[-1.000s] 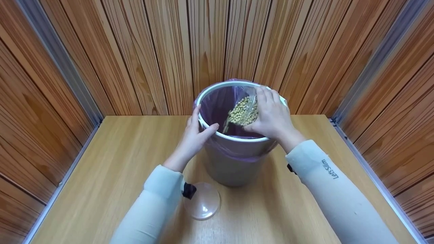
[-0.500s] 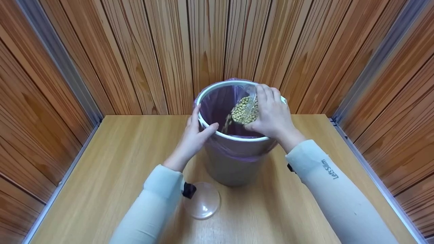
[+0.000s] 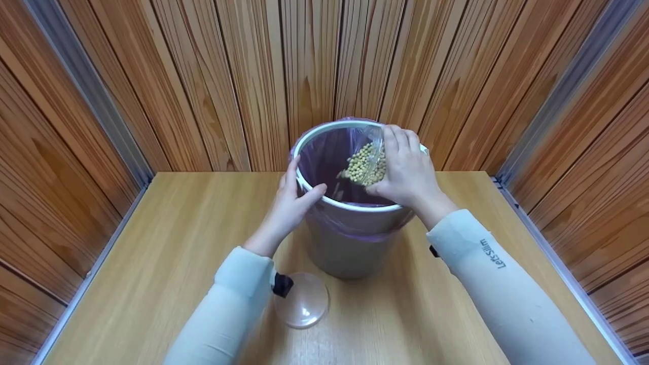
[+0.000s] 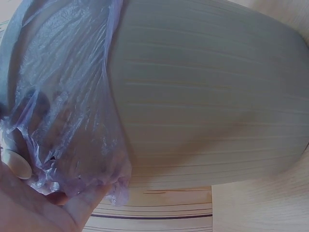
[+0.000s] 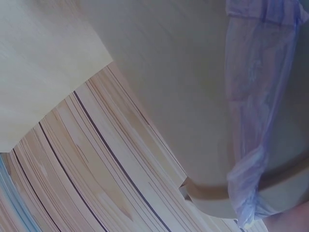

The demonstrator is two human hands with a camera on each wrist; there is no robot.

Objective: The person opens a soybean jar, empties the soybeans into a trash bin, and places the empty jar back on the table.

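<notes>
A grey trash can (image 3: pixel 350 253) with a white rim and a purple liner bag (image 3: pixel 324 147) stands on the table. My left hand (image 3: pixel 291 203) grips the can's left rim, thumb over the edge and fingers along the outside. In the left wrist view, that hand (image 4: pixel 53 208) lies against the bunched liner. My right hand (image 3: pixel 408 170) holds a clear plastic container, tipped sideways within the can's mouth. Pale round dried beans (image 3: pixel 362 165) fill part of it, and some spill blurred from its lower left side into the can. The can's bottom is hidden.
A round clear lid (image 3: pixel 301 309) lies on the wooden table (image 3: pixel 203 223) in front of the can, beside the left sleeve. Wood-plank walls (image 3: pixel 253 76) rise behind and at both sides, with metal strips at the corners.
Beans keep spilling from the tipped container, and the pile of beans seen in it has shrunk slightly. Both hands have stayed almost in place.
</notes>
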